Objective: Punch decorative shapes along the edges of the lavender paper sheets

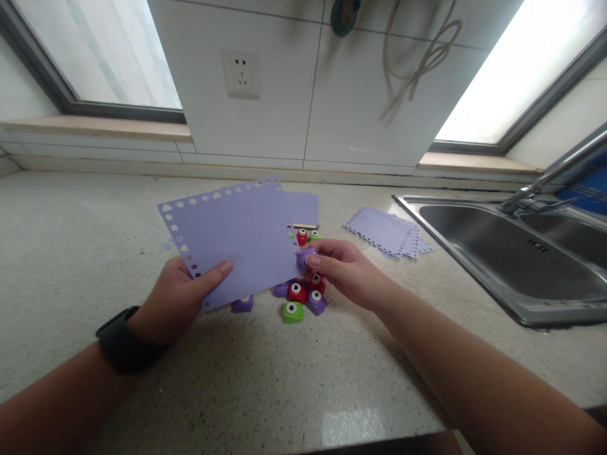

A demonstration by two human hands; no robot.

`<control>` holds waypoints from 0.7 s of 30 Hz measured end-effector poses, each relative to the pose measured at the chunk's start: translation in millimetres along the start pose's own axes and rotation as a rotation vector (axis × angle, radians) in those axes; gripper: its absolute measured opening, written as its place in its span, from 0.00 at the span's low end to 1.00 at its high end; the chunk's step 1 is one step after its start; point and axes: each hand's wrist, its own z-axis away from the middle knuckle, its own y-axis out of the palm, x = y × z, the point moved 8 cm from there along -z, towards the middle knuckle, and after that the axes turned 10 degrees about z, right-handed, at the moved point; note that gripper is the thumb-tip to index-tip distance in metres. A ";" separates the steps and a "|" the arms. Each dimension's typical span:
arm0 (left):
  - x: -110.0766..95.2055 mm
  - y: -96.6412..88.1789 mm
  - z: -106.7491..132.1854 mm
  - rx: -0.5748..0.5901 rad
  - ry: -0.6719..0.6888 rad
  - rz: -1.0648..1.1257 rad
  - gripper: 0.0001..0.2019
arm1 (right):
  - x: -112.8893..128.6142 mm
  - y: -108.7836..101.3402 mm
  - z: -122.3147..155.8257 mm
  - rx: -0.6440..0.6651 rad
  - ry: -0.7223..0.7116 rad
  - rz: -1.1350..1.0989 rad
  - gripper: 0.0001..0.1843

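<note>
My left hand (183, 287) grips a lavender sheet of paper (237, 243) by its lower left corner, thumb on top. Small cut-out shapes, such as hearts, flowers and stars, run along its top and left edges, and a few show at the upper right. At the sheet's right edge, my right hand (344, 268) pinches a purple craft punch (306, 258) between thumb and fingers. Below lie several more punches: a green one (293, 312), a red one (296, 292) and a purple one (316, 302). Another purple punch (243, 304) sits partly under the sheet.
Behind the held sheet lies more lavender paper (303, 208). A fanned stack of punched sheets (382, 230) rests on the speckled counter (246, 392), left of the steel sink (521, 253). A tap (535, 189) rises behind the sink. The tiled wall has a socket (241, 72) and a hanging cable (422, 60).
</note>
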 end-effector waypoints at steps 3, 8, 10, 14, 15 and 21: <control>-0.3 -0.1 -0.2 -0.003 -0.003 -0.003 0.13 | 1.3 0.6 0.2 0.004 -0.001 0.007 0.18; 0.9 0.1 -1.7 -0.002 -0.010 0.020 0.12 | 0.8 0.0 0.0 0.010 -0.001 0.009 0.18; 1.5 -0.7 -1.6 -0.008 -0.009 0.024 0.12 | 0.5 0.0 0.0 0.013 -0.002 0.008 0.18; 1.2 -0.7 -0.5 0.000 -0.001 0.028 0.13 | 1.7 0.9 0.5 0.017 -0.009 0.012 0.18; 1.0 0.0 -0.4 0.008 0.000 0.029 0.13 | 1.9 1.1 0.6 0.015 -0.008 0.012 0.18; -0.3 2.7 -1.3 0.020 0.006 0.026 0.14 | 2.9 1.4 0.8 0.005 -0.004 0.026 0.18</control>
